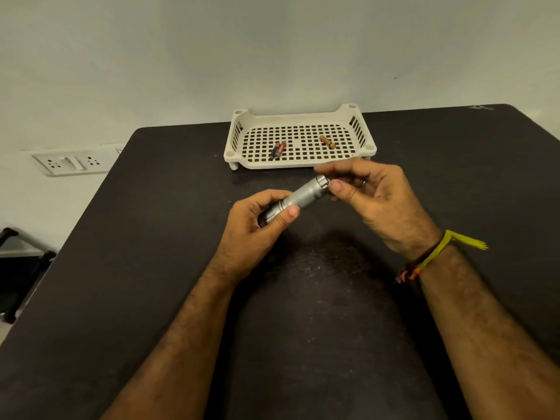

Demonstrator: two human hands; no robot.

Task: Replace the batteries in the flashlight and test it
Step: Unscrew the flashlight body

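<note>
Left hand and right hand grip the torch; tray holds batteries and a brown cell.

Plain indoor room, likely home or small office – bare pale wall, white socket panel low on it, black worktable pushed against wall (cream perforated tray on top).

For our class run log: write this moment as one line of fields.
left hand: grips flashlight head end | right hand: pinches tail end | tray: batteries, brown battery
</note>
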